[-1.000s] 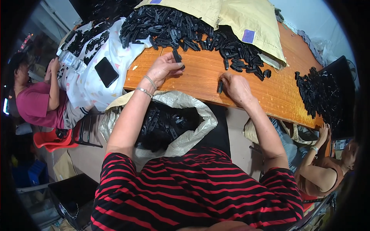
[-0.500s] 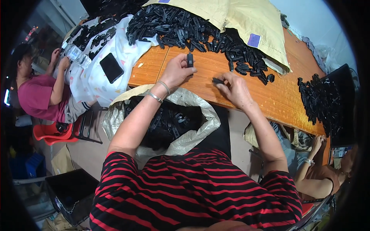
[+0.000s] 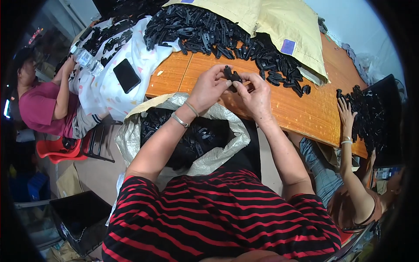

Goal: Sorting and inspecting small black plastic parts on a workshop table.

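Across the middle of the room spreads an orange-brown wooden table (image 3: 312, 111), glossy, with pale scuffs along its right near edge. Above its near side the left hand (image 3: 208, 89) and the right hand (image 3: 257, 94) come together, each with thumb and fingers pinched on the small black pieces (image 3: 230, 74) between them (whether these are joined, I cannot tell). Just beyond, a heap of black parts (image 3: 196, 30) covers the far side, partly under a tan sack (image 3: 288, 22) with a purple patch. At the left, a white spotted cloth (image 3: 98, 98) bears a dark phone (image 3: 127, 76), a clear bottle (image 3: 87, 61) and more black parts. Below the near edge gapes an open woven bag (image 3: 238, 137) with black parts inside. To the left, a person in a maroon top (image 3: 43, 102) sits near a red chair (image 3: 56, 150); to the right, a person in a brown top (image 3: 364, 205) reaches a hand to another black heap (image 3: 371, 109). On the pinkish-grey floor (image 3: 102, 174), at the near left, stands a black bin (image 3: 85, 238); a pale wall (image 3: 349, 22) rises at the far right.
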`<action>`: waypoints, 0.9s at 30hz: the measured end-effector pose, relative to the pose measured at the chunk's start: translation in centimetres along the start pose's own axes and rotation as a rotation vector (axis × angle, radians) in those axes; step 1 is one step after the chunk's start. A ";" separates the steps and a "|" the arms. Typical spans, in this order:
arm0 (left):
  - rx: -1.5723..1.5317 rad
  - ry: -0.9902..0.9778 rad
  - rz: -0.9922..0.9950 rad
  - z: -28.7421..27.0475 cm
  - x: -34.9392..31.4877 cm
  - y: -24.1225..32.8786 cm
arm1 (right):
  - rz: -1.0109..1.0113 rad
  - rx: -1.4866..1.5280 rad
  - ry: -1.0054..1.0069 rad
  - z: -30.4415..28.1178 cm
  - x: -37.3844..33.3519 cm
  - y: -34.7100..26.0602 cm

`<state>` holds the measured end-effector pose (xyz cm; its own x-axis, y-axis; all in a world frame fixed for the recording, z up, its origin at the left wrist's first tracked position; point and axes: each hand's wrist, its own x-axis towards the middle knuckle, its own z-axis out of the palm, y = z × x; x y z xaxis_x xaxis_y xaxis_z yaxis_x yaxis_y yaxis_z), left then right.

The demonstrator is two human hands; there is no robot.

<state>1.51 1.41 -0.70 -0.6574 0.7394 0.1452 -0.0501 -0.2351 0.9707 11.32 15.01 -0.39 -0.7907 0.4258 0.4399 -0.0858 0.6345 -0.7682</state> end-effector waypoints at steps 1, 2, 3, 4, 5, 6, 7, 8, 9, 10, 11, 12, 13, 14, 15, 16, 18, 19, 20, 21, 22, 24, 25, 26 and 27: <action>-0.001 -0.015 -0.054 -0.2 0.0 0.1 | 0.003 0.020 -0.012 0.1 0.0 0.0; 0.000 -0.015 -0.053 -0.3 -0.1 0.1 | 0.006 0.040 -0.023 0.1 -0.1 0.0; 0.017 0.012 -0.030 -0.2 -0.1 0.0 | 0.006 0.040 -0.021 0.1 -0.2 -0.3; 0.035 0.038 -0.009 -0.2 -0.2 -0.1 | -0.002 0.027 -0.024 -0.1 -0.3 -0.6; 0.036 0.035 -0.010 -0.1 -0.2 -0.2 | -0.008 0.014 -0.026 -0.1 -0.3 -0.8; 0.113 0.067 0.059 -0.1 -0.2 -0.4 | -0.006 0.014 -0.021 -0.1 -0.3 -0.7; 0.186 0.087 0.126 0.2 0.0 -0.5 | -0.026 -0.003 -0.013 -0.1 -0.3 -0.5; 0.185 0.067 0.122 0.4 0.1 -0.6 | -0.045 -0.020 -0.003 -0.2 -0.3 -0.3; 0.252 0.111 0.132 0.5 0.0 -0.7 | -0.049 -0.009 0.007 -0.1 -0.4 -0.4; 0.318 0.151 0.141 0.6 -0.2 -0.7 | -0.058 0.009 0.013 0.1 -0.5 -0.1; 0.287 0.163 0.142 0.8 -0.2 -0.8 | -0.068 0.020 0.030 0.3 -0.7 0.0; 0.283 0.136 0.136 1.0 -0.3 -0.8 | -0.078 0.031 0.047 0.3 -0.8 0.1; 0.304 0.148 0.161 1.2 -0.5 -0.7 | -0.099 0.046 0.060 0.4 -0.8 0.3; 0.325 0.162 0.186 1.4 -0.6 -0.7 | -0.086 0.039 0.073 0.4 -1.1 0.5; 0.298 0.161 0.193 1.6 -0.7 -0.8 | -0.094 0.051 0.078 0.3 -1.2 0.5; 0.302 0.159 0.193 1.8 -0.9 -0.5 | -0.115 0.072 0.077 0.3 -1.2 0.3; 0.226 0.146 0.203 2.0 -1.4 0.0 | -0.131 0.051 0.063 0.2 -1.5 0.0; 0.230 0.156 0.206 2.2 -1.6 0.0 | -0.136 0.098 0.085 0.3 -1.6 0.0; 0.200 0.152 0.211 2.6 -1.8 -0.2 | -0.142 0.148 0.103 0.4 -1.7 0.0; 0.170 0.151 0.218 2.9 -1.9 -0.3 | -0.150 0.156 0.092 0.3 -1.9 0.0; 0.173 0.166 0.219 3.2 -2.1 0.0 | -0.142 0.126 0.076 0.0 -2.1 -0.1; 0.393 0.154 0.235 3.6 -2.4 0.9 | -0.141 0.104 0.048 0.1 -2.1 -0.3; 0.469 0.174 0.255 3.6 -2.5 1.1 | -0.170 0.071 0.084 0.1 -2.1 -0.4; 0.468 0.185 0.255 3.5 -2.7 1.4 | -0.199 0.038 0.122 0.1 -2.0 -0.7; 0.501 0.183 0.299 3.4 -2.8 1.6 | -0.187 0.047 0.137 0.2 -1.9 -1.1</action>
<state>5.87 1.12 1.08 -0.7092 0.5561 0.4334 0.4873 -0.0576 0.8713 12.82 13.37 -0.47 -0.6691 0.3890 0.6333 -0.2537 0.6814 -0.6866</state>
